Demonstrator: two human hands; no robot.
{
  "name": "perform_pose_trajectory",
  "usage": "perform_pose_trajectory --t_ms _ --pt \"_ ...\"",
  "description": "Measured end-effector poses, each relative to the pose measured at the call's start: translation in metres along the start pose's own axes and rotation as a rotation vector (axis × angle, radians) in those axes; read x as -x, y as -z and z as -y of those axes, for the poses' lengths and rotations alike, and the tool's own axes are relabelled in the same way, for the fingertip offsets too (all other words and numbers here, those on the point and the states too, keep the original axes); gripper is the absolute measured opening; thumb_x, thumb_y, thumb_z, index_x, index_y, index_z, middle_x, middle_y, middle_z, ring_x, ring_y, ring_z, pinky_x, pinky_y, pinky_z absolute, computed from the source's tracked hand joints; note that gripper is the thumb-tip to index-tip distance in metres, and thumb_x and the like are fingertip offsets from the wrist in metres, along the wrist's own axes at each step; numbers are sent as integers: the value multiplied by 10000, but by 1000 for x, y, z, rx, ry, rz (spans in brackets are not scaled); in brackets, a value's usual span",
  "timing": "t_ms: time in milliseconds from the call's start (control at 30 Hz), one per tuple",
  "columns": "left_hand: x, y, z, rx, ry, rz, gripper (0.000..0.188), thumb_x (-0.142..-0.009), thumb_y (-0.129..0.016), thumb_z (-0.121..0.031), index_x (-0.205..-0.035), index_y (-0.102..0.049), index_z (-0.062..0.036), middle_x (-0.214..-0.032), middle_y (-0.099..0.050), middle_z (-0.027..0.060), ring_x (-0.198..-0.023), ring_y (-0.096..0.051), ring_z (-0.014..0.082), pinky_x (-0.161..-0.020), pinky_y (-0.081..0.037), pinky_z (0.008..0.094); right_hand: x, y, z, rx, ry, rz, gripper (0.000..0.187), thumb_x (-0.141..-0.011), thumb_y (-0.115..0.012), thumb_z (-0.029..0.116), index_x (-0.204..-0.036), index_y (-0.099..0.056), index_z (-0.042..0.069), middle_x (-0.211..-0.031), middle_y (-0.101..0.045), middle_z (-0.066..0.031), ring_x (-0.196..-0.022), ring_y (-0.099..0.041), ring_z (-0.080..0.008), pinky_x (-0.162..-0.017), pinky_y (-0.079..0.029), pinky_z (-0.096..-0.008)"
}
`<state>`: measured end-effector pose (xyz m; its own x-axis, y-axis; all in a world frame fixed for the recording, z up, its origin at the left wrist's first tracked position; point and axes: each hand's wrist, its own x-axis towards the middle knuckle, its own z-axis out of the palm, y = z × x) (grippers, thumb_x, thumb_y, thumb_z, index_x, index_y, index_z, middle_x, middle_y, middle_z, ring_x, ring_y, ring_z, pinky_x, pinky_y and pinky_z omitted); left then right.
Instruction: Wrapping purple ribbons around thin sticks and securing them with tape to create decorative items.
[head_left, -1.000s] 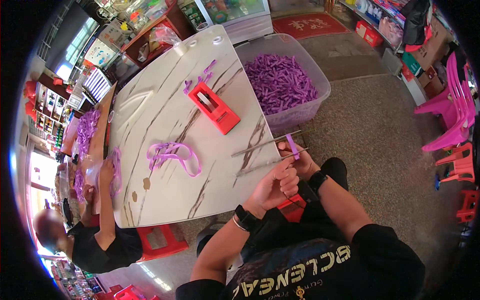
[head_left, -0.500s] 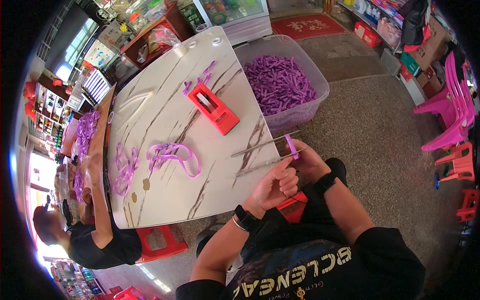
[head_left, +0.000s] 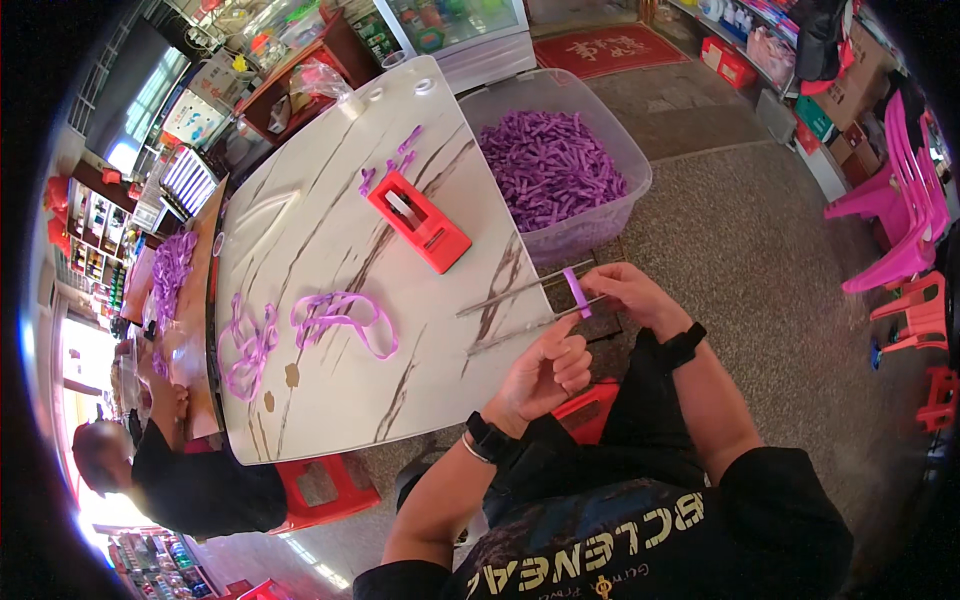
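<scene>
Two thin metal rods [head_left: 500, 298] stick out past the right edge of the marble-patterned table. A short band of purple ribbon [head_left: 576, 292] spans them close to their ends. My left hand [head_left: 548, 368] is closed, its index fingertip against the ribbon's near end. To the right of the band, my right hand [head_left: 640, 297] has its fingers bent together around the rod ends; what they pinch is too small to make out. On the table lie loose loops of purple ribbon [head_left: 375, 330] and a red tape dispenser [head_left: 420, 222].
A clear plastic tub [head_left: 640, 180] full of purple ribbon pieces stands beyond the table's right edge. Across the table's left side, another person [head_left: 190, 470] sits at a wooden counter with more ribbon. Pink chairs [head_left: 890, 210] stand far right.
My right hand has moved slightly up and right, away from the band, and its fingers show more. My left hand stays at the ribbon. The other person's arm has drawn down.
</scene>
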<state>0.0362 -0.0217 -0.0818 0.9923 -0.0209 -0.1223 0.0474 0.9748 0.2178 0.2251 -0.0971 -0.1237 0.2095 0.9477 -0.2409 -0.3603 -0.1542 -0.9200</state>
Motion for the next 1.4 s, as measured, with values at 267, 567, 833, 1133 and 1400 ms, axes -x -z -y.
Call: perform_pose_trajectory --t_ms 267,567,833,1133,1400 --pt "-1 -2 0 8 -7 -5 353 -827 -456 -81 -1170 -378 -106 -617 -311 -23 -544 -322 88 -512 -301 222 -13 -1 -31 -369 -181 -2 145 -824 -550 229 -865 -598 100 -646 -507 75 -511 -402 -11 -447 -267 -158" --pt "-1 -6 0 -11 -9 -16 312 -834 -448 -95 -1141 -396 -92 -613 -307 -25 -534 -322 83 -502 -301 218 -36 -16 -69 -899 -201 341 163 -836 -518 238 -869 -548 81 -598 -468 46 -523 -457 -40 -431 -324 -172" --pt "0 -3 0 -19 -12 -18 347 -830 -466 -105 -1167 -385 -90 -614 -307 -28 -534 -312 77 -501 -294 215 -39 -23 -68 -980 -200 411 161 -864 -486 241 -843 -525 86 -582 -469 65 -442 -404 -14 -409 -321 -158" --pt "0 -4 0 -20 -9 -25 377 -827 -467 -103 -1195 -388 -111 -609 -310 -25 -537 -315 85 -503 -295 219 -28 -33 -46 -745 -205 276 254 -853 -512 321 -799 -533 74 -632 -514 38 -548 -479 -58 -479 -356 -184" --pt "-2 -3 3 5 -4 -15 375 -822 -458 -88 -1191 -407 -133 -607 -305 -21 -545 -311 88 -509 -292 220 -2 -7 -14 101 268 -462 212 -812 -544 270 -751 -574 70 -680 -524 8 -678 -503 -88 -564 -380 -250"
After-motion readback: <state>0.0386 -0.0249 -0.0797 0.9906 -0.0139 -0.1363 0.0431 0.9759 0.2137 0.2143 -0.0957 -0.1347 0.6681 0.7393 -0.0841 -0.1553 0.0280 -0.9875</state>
